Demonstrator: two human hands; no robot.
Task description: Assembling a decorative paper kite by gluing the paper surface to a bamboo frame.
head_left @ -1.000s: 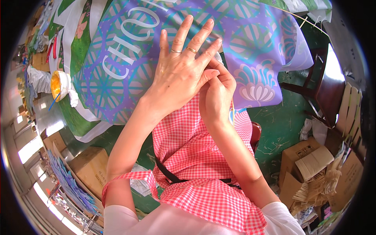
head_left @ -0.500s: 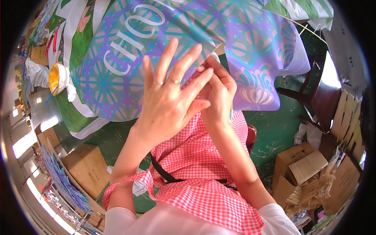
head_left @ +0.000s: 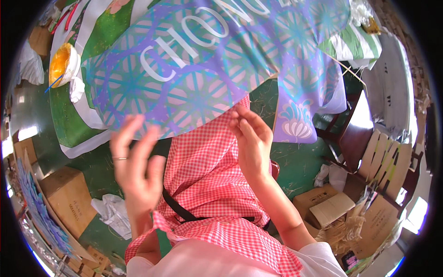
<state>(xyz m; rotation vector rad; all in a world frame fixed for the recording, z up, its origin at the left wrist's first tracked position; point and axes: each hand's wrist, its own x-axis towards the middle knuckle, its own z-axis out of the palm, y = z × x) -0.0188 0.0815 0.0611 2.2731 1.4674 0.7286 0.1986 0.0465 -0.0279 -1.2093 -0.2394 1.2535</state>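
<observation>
A large purple and teal patterned fabric sheet (head_left: pixel 203 97) with white lettering spreads across the table in front of me. My left hand (head_left: pixel 138 171) is lifted below its left lower edge. The fingers are spread and smeared by motion, with nothing in them. Close to the sheet's near edge, my right hand (head_left: pixel 254 143) has its thumb and fingertips drawn together. Whatever they pinch, if anything, is too small to make out. To the right hangs another purple piece with a white flower print (head_left: pixel 297 127), with a thin stick along its left edge.
A white bowl (head_left: pixel 71 64) coated with orange-yellow stuff stands at the left, a blue stick in it. Behind it lies a red-handled tool (head_left: pixel 69 16). Cardboard boxes (head_left: pixel 69 198) sit on the green floor, and a dark wooden chair (head_left: pixel 353 131) stands at the right.
My left hand has drawn away from the right hand, down and to the left. The near part of the sheet now lies flatter and wider, and the view has shifted.
</observation>
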